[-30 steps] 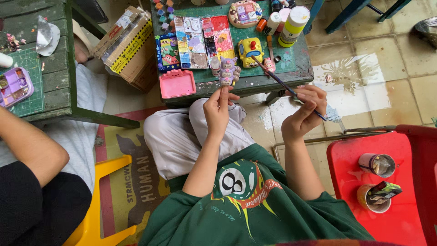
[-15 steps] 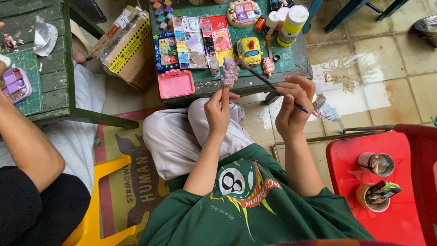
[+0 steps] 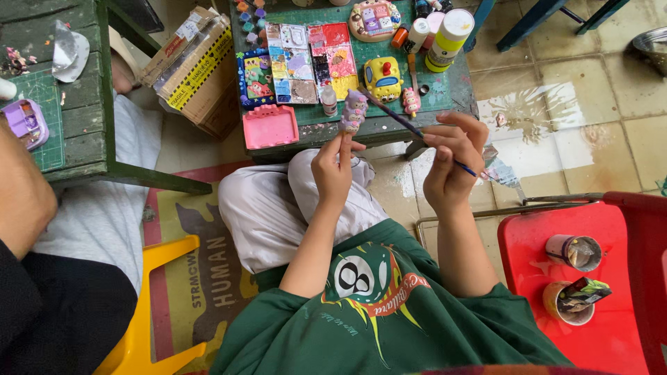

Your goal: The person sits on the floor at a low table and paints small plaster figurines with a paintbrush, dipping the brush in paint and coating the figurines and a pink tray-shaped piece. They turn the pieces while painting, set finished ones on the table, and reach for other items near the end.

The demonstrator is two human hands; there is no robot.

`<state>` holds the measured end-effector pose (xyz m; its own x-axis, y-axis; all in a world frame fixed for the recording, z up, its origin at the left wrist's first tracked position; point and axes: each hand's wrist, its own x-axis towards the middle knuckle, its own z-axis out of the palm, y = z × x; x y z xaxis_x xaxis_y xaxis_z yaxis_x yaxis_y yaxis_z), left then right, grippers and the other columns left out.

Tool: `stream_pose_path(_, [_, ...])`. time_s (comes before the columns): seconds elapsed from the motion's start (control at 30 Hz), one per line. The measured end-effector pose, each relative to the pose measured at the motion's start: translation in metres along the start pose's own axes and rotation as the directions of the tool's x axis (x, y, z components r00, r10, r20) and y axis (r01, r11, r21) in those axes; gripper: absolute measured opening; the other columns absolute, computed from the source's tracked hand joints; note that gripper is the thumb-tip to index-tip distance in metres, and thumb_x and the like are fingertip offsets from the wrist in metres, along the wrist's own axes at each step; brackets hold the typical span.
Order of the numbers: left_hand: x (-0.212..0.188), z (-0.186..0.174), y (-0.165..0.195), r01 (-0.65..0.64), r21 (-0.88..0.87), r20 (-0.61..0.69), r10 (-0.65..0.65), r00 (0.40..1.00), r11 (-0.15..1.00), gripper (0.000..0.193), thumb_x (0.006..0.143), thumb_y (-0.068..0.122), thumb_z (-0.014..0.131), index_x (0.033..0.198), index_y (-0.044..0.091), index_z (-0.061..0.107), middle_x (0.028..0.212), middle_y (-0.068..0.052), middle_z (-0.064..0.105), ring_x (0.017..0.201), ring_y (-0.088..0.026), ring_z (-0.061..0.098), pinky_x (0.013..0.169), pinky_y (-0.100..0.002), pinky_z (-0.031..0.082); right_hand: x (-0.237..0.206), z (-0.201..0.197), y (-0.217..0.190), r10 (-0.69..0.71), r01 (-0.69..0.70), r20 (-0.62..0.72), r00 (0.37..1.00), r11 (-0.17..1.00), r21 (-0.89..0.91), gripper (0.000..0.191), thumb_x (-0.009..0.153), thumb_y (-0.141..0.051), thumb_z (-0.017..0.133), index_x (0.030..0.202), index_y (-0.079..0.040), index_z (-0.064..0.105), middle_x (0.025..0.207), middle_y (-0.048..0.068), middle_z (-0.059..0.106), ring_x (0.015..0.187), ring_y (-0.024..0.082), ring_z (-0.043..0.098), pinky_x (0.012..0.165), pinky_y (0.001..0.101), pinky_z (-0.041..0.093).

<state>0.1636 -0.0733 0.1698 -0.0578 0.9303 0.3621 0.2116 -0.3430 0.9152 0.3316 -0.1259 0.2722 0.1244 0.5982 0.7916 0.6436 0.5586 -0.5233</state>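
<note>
My left hand (image 3: 333, 167) is raised in front of me and grips a small pale purple and pink figurine (image 3: 353, 111) by its base. My right hand (image 3: 450, 158) holds a thin paintbrush (image 3: 399, 118), and the brush tip touches the top of the figurine. Both hands hover over my knees in light trousers, just before the edge of a small green table (image 3: 445, 90). On that table lie a paint palette (image 3: 306, 59) with many colours, a pink tray (image 3: 269, 126), a yellow car figure (image 3: 383, 76) and a yellow and white bottle (image 3: 448, 38).
A red stool (image 3: 556, 292) at the right carries two paint-stained cups (image 3: 573, 251). Another person's arm (image 3: 24, 201) is at the left beside a second green table (image 3: 76, 104) with a purple tray (image 3: 24, 121). A cardboard box (image 3: 198, 69) and a yellow stool (image 3: 153, 305) stand nearby.
My right hand moved up and left, bringing the brush tip onto the figurine. The left hand lifted the figurine slightly. The other person's arm shifted at the left.
</note>
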Motion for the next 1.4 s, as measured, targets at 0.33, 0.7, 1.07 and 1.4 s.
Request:
stream_pose_path(0.33, [-0.001, -0.001, -0.002, -0.028, 0.093, -0.027, 0.031, 0.999, 0.995, 0.023, 0.108, 0.02, 0.056, 0.113, 0.005, 0.074, 0.086, -0.003, 0.078, 0.068, -0.015, 0.071, 0.061, -0.029, 0.056, 0.011, 0.003, -0.014, -0.093, 0.113, 0.163, 0.982, 0.987, -0.118, 0.024, 0.113, -0.02, 0.052, 0.099, -0.005, 0.065, 0.105, 0.01, 0.075, 0.115, 0.032, 0.064, 0.102, 0.0458, 0.037])
stream_pose_path(0.7, [0.0, -0.001, -0.002, 0.113, -0.089, 0.036, -0.111, 0.993, 0.99, 0.031, 0.109, 0.024, 0.054, 0.116, 0.001, 0.073, 0.083, -0.006, 0.078, 0.065, -0.01, 0.067, 0.062, -0.026, 0.055, -0.008, 0.001, 0.007, -0.002, -0.002, -0.079, 0.997, 0.999, -0.039, 0.033, 0.118, -0.025, 0.043, 0.101, -0.001, 0.056, 0.1, 0.016, 0.072, 0.115, 0.031, 0.058, 0.105, 0.0428, 0.047])
stream_pose_path(1.07, [-0.001, -0.002, 0.004, 0.087, -0.083, 0.031, -0.085, 0.996, 0.993, 0.031, 0.11, 0.024, 0.053, 0.116, 0.0, 0.073, 0.084, -0.006, 0.078, 0.067, -0.011, 0.068, 0.064, -0.026, 0.055, -0.002, -0.001, -0.002, -0.025, 0.033, 0.093, 0.995, 0.996, -0.084, 0.033, 0.117, -0.024, 0.047, 0.101, -0.001, 0.064, 0.104, 0.016, 0.075, 0.119, 0.032, 0.058, 0.105, 0.0448, 0.043])
stream_pose_path(1.4, [-0.002, -0.003, -0.001, 0.101, -0.126, 0.031, -0.098, 0.995, 0.987, 0.032, 0.11, 0.025, 0.053, 0.116, 0.001, 0.073, 0.085, -0.006, 0.078, 0.071, -0.01, 0.07, 0.065, -0.026, 0.056, -0.007, 0.001, 0.009, 0.03, -0.031, -0.08, 0.996, 0.999, -0.018, 0.033, 0.117, -0.026, 0.045, 0.1, -0.002, 0.059, 0.105, 0.012, 0.074, 0.116, 0.029, 0.061, 0.106, 0.0415, 0.048])
